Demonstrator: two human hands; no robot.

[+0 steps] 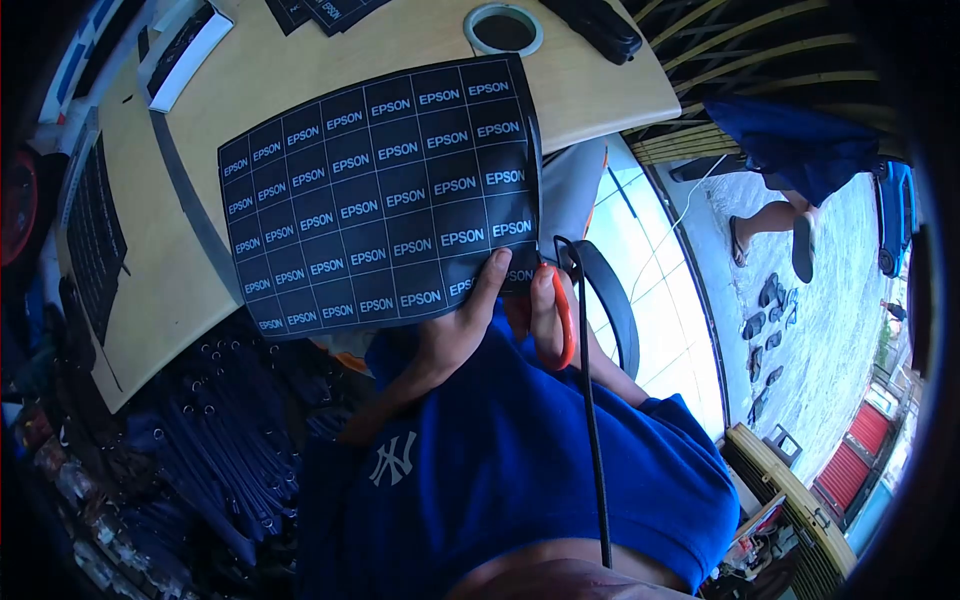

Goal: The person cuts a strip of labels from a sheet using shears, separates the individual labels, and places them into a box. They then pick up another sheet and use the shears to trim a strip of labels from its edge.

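Head view shows a dark sheet (pixel 370 200) printed with rows of white EPSON labels in a thin grid, held up at a tilt over the near edge of the tabletop (pixel 190 270). The left hand (pixel 462 330) has its grip closed on the sheet's lower edge, thumb pressed on the printed face near the bottom right corner. Just beside it, the right hand (pixel 548 315) grasps the red-handled scissors (pixel 568 330) at that same corner; the blades are too hidden to tell how far apart they stand.

Behind the sheet, a round roll (pixel 503 30) and a long black object (pixel 597 30) lie near the far edge. More dark printed sheets (pixel 338 10) lie at the top, and an open white box (pixel 190 55) stands to the left of them. Another dark sheet (pixel 97 240) lies on the left side.

Dark blue straps (pixel 220 430) with metal rings gather below the tabletop. On the right, a person (pixel 790 150) in sandals is partly visible outside, near several loose sandals (pixel 768 320) on the ground.
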